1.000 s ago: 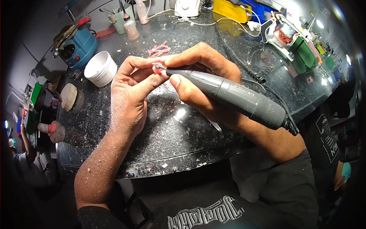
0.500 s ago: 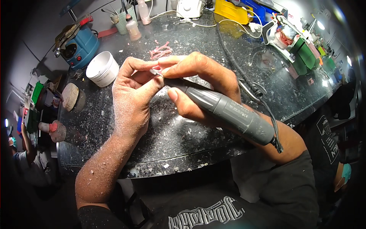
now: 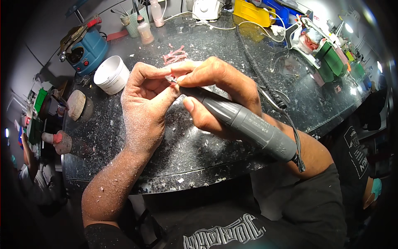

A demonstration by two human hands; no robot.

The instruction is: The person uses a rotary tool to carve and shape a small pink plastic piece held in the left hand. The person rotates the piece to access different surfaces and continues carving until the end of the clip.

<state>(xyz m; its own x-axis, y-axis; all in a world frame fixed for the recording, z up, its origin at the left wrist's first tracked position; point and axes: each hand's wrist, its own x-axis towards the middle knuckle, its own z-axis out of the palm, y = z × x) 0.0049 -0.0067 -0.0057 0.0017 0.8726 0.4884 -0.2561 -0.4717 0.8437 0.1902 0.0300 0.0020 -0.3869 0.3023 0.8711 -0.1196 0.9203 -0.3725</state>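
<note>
My right hand grips a dark grey rotary handpiece like a pen, its corded end tilted down toward my right forearm. At its front, a pale grinding tip on a thin metal shank reaches between my hands. Fingers and thumb of my left hand are curled around a small pink piece, mostly hidden by the fingers, so its full shape cannot be made out. The fingers of both hands meet there. Pale dust coats my left hand and forearm.
Pink strips lie just beyond my hands on the dark, dusty table. To the left are a white tub, a plaster block and a blue machine. The coiled handpiece cord runs along the right. A dropper bottle stands behind.
The handpiece's rear end has swung slightly down toward me. My left hand has turned a little, and less of the pink piece shows between the fingers.
</note>
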